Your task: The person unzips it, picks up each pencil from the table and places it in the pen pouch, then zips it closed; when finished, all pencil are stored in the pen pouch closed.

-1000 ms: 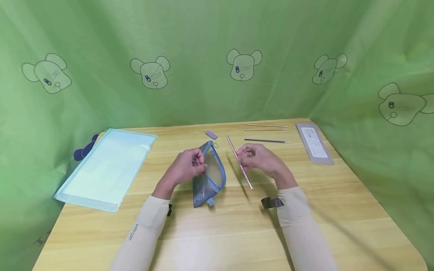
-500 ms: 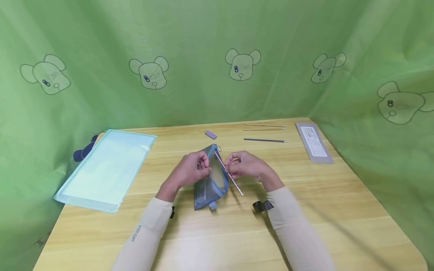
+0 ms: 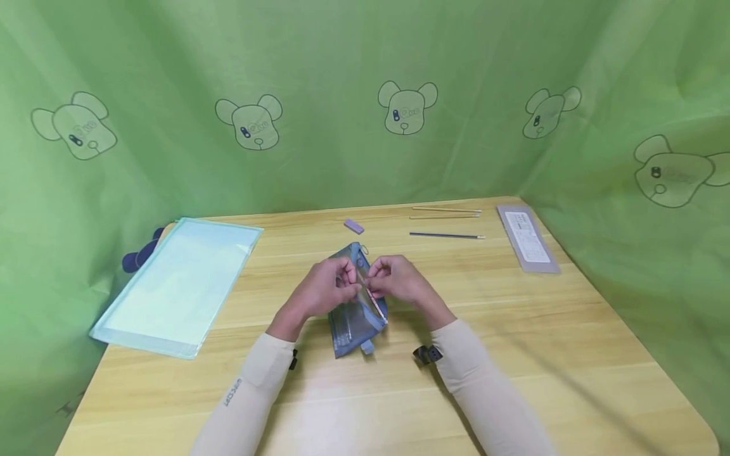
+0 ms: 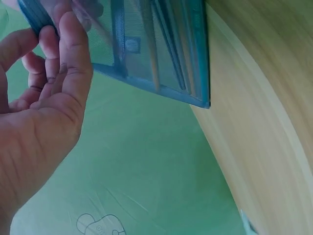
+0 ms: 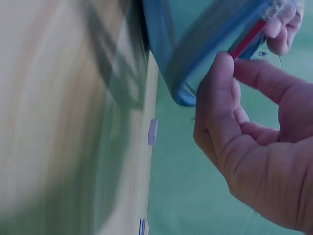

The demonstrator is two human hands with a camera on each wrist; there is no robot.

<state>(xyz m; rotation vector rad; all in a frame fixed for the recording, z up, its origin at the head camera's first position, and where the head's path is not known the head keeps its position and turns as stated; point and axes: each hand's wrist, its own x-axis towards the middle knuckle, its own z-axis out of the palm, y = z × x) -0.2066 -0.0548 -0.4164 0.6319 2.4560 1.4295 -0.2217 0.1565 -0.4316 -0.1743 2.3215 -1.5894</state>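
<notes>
In the head view my left hand [image 3: 320, 290] pinches the upper edge of a blue mesh zip pencil pouch [image 3: 349, 329], whose mouth gapes toward my right hand [image 3: 402, 278]. Thumb and fingertips of the right hand pinch a slim pencil [image 3: 376, 305] lying slantwise along that opening. From the right wrist the pencil [image 5: 248, 38] looks red, its far part overlapped by the pouch's edge. Several pencils [image 4: 168, 46] show through the mesh [image 4: 132, 63] in the left wrist view. My fingers cover part of the zip edge.
Behind the pouch lies a purple eraser [image 3: 354, 226]. A dark pencil [image 3: 447, 235] and two wooden pencils [image 3: 447, 209] are at the back right, near a labelled purple case [image 3: 528, 239]. A large clear zip folder [image 3: 177, 285] covers the left side. Green curtain [image 3: 342, 158] surrounds the table.
The right hand has carried the pencil leftward from beside the pouch to its open mouth. The left hand keeps its grip; the pouch has shifted slightly right.
</notes>
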